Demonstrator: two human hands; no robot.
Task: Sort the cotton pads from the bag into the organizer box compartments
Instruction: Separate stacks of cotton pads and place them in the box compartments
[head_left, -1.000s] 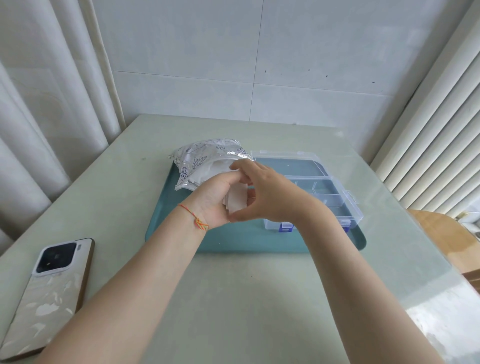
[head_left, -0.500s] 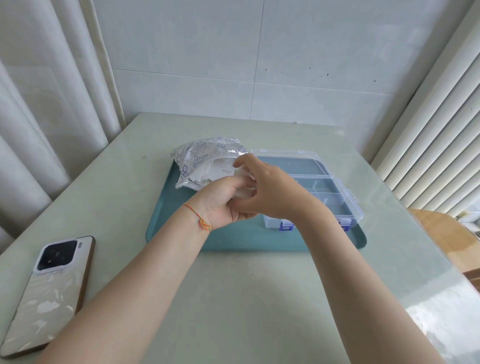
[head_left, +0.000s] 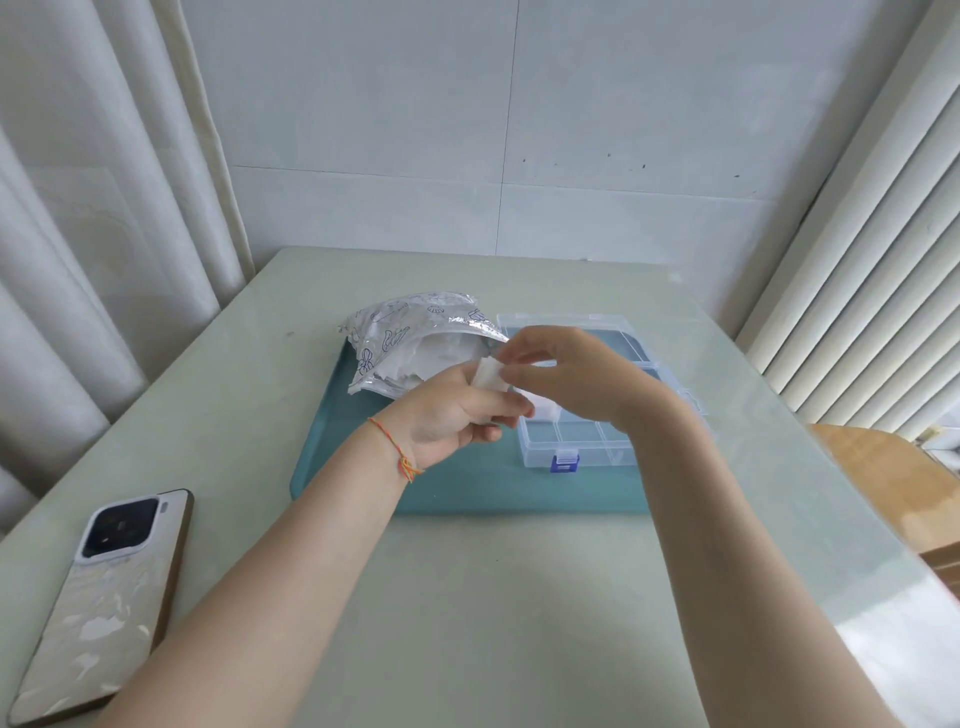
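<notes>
Two hands meet above the tray (head_left: 363, 483), both on a small stack of white pads (head_left: 489, 375). Left hand (head_left: 453, 415) has its fingers curled around the stack from below; right hand (head_left: 563, 375) pinches its top edge with thumb and fingertips. Just left of the hands lies the bag (head_left: 410, 343), its mouth open and more white pads showing inside. Box (head_left: 587, 441) sits open on the tray's right, partly hidden by the right hand. A phone (head_left: 104, 603) lies near left on the table (head_left: 467, 623).

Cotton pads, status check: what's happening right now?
Both hands pinching one cotton pad. Beside the bag, above the organizer box. Nothing in the way.
</notes>
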